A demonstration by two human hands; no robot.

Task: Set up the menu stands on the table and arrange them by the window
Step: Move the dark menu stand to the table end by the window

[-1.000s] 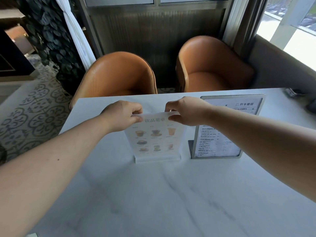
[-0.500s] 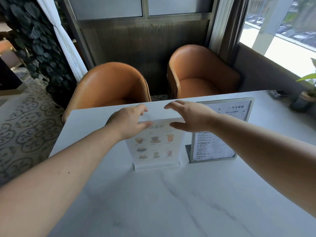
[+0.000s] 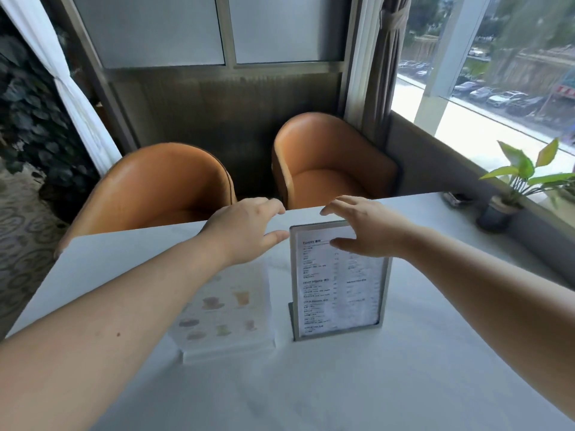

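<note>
**Both hands spread above two upright menu stands**

We see two menu stands on the white table [image 3: 404,384], side by side and just apart. The framed stand [image 3: 337,284] is upright in a grey metal frame, its long axis vertical, its printed face turned toward us and tipped slightly back; lines of text run down it in two columns. To its left is the clear stand [image 3: 230,312], also upright on a pale base, its face toward us too, showing small pictures of drinks. It looks blurred, so we cannot read it.

Our left hand [image 3: 245,231] hovers over the clear stand's top edge, fingers loosely spread and thumb out, gripping nothing; whether it touches the stand we cannot tell. Our right hand [image 3: 370,231] is spread wide in front of the framed stand's upper part, thumb under and fingers above, covering its top right corner. We cannot tell whether it touches the frame.

Both stands sit near the table's middle, well apart from the window [image 3: 504,88] on the right. A potted plant [image 3: 513,188] stands by the sill. Two orange chairs [image 3: 329,163] face us across the table.
</note>
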